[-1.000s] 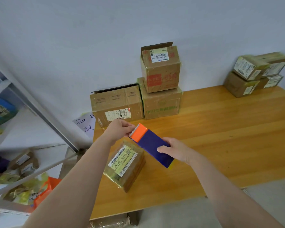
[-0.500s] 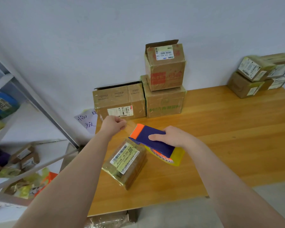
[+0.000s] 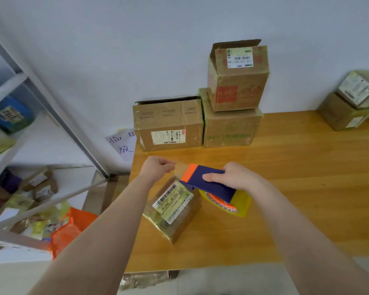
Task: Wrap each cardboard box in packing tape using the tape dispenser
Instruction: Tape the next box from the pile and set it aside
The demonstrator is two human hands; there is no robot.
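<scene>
A small cardboard box (image 3: pixel 172 211) with a white barcode label lies tilted on the wooden table (image 3: pixel 296 188), near its left front corner, shiny with tape. Just above it my right hand (image 3: pixel 235 177) grips the tape dispenser (image 3: pixel 209 183), a blue body with an orange end and a yellowish tape roll (image 3: pixel 237 206) under it. My left hand (image 3: pixel 158 169) pinches the free end of the clear tape (image 3: pixel 180 170), stretched between hand and dispenser above the box's far end.
Three larger cardboard boxes (image 3: pixel 168 124) stand against the wall at the table's back left, two of them stacked (image 3: pixel 237 77). Several small labelled boxes (image 3: pixel 349 103) sit at the back right. A metal shelf (image 3: pixel 19 145) with parcels and an orange bag (image 3: pixel 70 228) is left of the table.
My right hand turned the dispenser flatter and lowered it toward the box, showing the roll. My left hand pulled a short length of tape out to the left.
</scene>
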